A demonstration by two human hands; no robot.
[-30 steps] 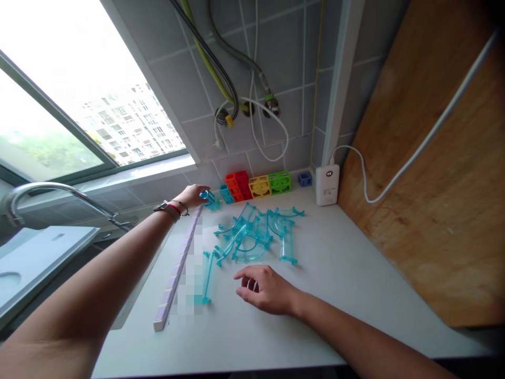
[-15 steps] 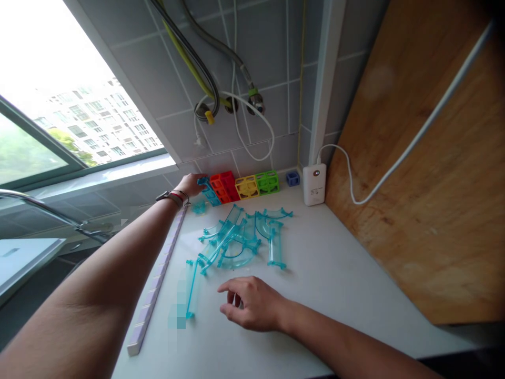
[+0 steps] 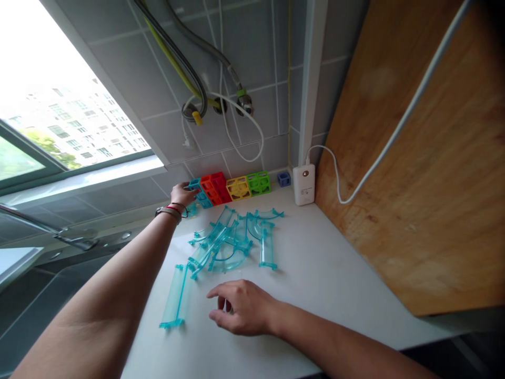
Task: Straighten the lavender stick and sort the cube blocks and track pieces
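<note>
At the back of the counter, my left hand [image 3: 183, 194] has its fingers closed around the left side of some blue openwork blocks [image 3: 204, 198]. The fingertips are partly hidden there. Red blocks [image 3: 216, 188] adjoin them, followed by yellow blocks [image 3: 238, 188] and green blocks [image 3: 259, 182] in one row. My right hand [image 3: 240, 308] hovers over or rests on the near counter, thumb and forefinger apart, holding nothing. Beyond it is a loose pile of translucent teal track pieces [image 3: 224, 242]. A straight teal track piece [image 3: 174, 300] lies left of my right hand.
A single dark blue block [image 3: 283, 179] sits beside a white power bank [image 3: 304, 185] with a cable. A wooden panel [image 3: 394, 184] bounds the right side. Hoses [image 3: 193, 68] hang on the tiled wall. A sink [image 3: 59, 295] lies left, below the window.
The camera view has shifted, so the scene sits further left. My left hand has come lower against the blue blocks, which stand closer to upright. My right hand keeps its pose.
</note>
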